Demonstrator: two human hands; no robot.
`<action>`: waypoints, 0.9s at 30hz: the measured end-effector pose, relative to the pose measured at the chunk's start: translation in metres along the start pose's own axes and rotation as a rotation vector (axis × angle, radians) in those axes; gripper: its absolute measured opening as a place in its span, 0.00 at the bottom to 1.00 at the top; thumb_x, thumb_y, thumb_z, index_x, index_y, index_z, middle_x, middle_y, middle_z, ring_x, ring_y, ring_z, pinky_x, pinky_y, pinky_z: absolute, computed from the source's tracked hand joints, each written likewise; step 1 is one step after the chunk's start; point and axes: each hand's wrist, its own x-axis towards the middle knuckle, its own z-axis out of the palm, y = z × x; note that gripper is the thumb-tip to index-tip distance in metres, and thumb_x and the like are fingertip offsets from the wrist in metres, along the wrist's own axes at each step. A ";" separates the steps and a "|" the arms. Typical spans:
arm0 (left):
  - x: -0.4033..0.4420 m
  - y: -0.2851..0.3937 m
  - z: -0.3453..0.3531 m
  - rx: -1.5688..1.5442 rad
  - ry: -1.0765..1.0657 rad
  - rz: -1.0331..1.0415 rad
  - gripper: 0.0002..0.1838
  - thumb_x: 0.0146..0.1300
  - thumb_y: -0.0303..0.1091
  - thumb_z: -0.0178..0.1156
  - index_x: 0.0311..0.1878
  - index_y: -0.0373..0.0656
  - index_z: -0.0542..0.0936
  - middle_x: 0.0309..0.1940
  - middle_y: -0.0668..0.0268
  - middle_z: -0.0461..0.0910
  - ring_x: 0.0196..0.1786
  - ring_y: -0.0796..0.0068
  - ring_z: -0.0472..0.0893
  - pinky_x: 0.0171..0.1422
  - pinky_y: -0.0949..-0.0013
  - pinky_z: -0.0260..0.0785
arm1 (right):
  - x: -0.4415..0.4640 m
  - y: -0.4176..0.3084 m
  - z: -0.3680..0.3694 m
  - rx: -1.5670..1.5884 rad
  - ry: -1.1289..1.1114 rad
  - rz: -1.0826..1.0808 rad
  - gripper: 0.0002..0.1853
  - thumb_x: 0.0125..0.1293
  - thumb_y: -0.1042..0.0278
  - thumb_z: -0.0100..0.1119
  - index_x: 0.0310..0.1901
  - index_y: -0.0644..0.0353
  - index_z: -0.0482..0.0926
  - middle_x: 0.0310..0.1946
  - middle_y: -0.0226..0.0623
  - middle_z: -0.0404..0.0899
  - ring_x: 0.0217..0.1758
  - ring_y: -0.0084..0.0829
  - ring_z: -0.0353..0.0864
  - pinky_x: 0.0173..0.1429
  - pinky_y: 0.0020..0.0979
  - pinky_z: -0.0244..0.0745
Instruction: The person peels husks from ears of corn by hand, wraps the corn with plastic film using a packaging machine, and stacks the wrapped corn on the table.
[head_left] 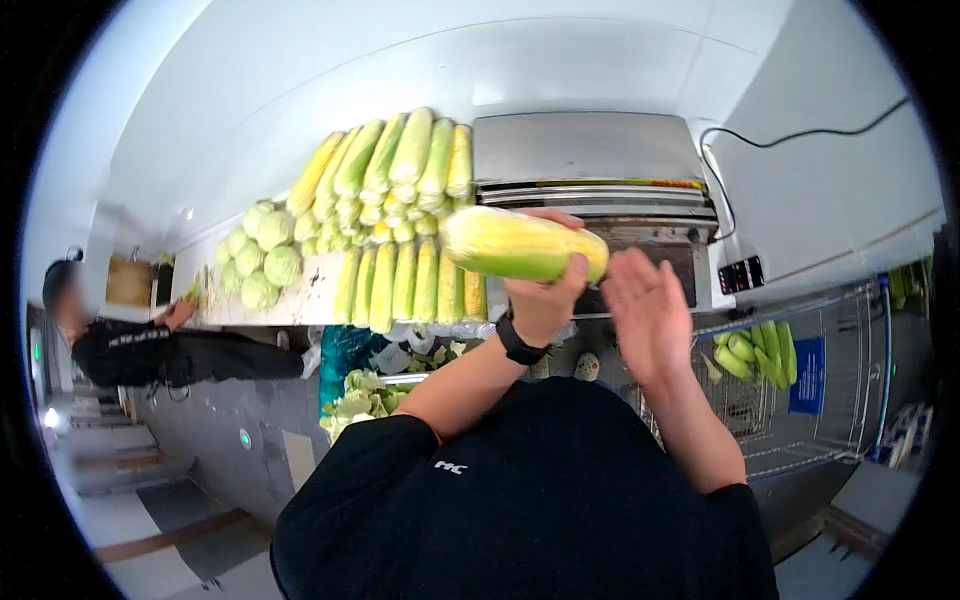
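My left hand, with a dark watch on its wrist, is closed around a pack of corn in shiny clear film, husk partly on, held above the counter. Beside the right end of that pack, my right hand is open, its fingers straight and palm flat. Whether its fingertips touch the film I cannot tell. Behind both hands stands a steel wrapping machine with a dark, stained plate. To the left, a stack of corn rises at the back, with a row of corn along the front edge.
Cabbages are heaped farther left on the counter. A lined bin with leaf trimmings stands below. At right are a phone, a black cable and a cart with corn. Another person works at far left.
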 end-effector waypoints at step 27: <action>-0.034 -0.130 -0.280 -0.031 0.223 -1.155 0.37 0.63 0.34 0.69 0.68 0.32 0.60 0.59 0.51 0.74 0.57 0.62 0.78 0.58 0.64 0.74 | -0.019 0.055 -0.076 -0.550 0.111 0.376 0.18 0.77 0.55 0.53 0.57 0.60 0.77 0.49 0.39 0.84 0.48 0.29 0.83 0.50 0.30 0.76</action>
